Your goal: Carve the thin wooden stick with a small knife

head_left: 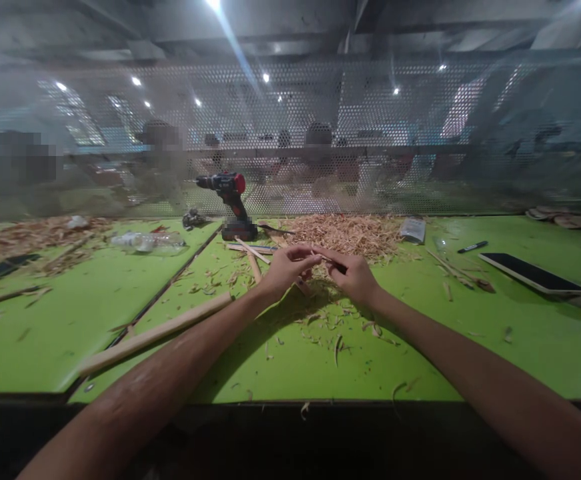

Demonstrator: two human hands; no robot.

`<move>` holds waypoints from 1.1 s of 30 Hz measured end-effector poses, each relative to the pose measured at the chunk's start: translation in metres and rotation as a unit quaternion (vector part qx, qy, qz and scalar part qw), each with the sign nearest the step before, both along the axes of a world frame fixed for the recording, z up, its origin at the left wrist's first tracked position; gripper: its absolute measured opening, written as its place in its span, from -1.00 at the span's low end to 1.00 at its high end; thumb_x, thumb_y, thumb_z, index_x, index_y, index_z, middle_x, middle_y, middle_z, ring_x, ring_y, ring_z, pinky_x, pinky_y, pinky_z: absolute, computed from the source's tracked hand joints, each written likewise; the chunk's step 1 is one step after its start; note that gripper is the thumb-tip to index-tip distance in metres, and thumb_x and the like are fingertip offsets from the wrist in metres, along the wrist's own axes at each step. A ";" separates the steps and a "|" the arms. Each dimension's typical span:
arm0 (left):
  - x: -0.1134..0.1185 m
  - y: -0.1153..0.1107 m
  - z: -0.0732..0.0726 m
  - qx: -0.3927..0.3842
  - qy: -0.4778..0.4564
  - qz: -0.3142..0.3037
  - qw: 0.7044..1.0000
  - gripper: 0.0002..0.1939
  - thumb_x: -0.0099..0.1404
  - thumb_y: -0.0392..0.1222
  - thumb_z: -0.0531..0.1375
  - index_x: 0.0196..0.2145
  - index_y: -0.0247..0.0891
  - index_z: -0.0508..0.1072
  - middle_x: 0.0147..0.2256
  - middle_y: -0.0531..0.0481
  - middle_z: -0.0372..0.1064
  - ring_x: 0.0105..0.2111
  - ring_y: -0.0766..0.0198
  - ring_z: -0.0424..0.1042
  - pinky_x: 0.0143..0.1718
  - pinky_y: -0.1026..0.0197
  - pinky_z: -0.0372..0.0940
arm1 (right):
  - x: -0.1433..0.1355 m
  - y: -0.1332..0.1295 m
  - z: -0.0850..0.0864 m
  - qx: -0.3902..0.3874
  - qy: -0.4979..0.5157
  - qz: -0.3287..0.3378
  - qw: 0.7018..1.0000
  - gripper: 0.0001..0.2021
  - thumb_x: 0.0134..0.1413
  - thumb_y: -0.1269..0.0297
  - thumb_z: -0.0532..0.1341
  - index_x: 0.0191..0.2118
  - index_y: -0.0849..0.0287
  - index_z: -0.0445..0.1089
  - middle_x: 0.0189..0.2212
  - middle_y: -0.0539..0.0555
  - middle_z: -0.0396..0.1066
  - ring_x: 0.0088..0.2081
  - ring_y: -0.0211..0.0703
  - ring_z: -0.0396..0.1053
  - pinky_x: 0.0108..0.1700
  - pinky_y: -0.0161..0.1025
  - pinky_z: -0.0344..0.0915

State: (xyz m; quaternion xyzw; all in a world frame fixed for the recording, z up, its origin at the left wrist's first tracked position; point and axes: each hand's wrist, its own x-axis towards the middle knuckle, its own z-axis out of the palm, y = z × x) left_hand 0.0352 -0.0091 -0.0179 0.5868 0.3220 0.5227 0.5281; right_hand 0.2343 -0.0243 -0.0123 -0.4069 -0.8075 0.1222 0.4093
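Observation:
My left hand (290, 267) and my right hand (354, 275) meet over the middle of the green table, with fingertips close together. The left fingers are closed in a pinch; whatever they grip is too small to name. My right hand is curled round something thin and dark (339, 267), mostly hidden by the fingers, so its kind cannot be told. Just behind the hands lies a heap of wood shavings (350, 233). Loose curls of wood are scattered on the table below them. Thin wooden strips (253, 251) lie beside the left hand.
A cordless drill (231, 203) stands upright behind my left hand. A long wooden stick (155, 333) lies near my left forearm. Leftward is a clear plastic bottle (147, 241). At right are a marker (472, 247) and a tablet-like device (533, 272). A perforated screen (290, 180) closes the back.

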 end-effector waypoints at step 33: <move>-0.002 0.003 -0.013 0.268 0.251 0.094 0.925 -0.63 0.30 0.16 0.39 -0.32 -0.25 0.62 -0.43 -0.07 0.53 -0.47 0.28 0.38 -0.40 0.26 0.23 | -0.005 0.003 0.005 -0.182 0.180 0.021 0.966 -0.69 0.00 0.03 0.43 -0.27 0.19 0.65 -0.42 0.10 0.54 -0.42 -0.13 0.34 -0.38 -0.18 0.26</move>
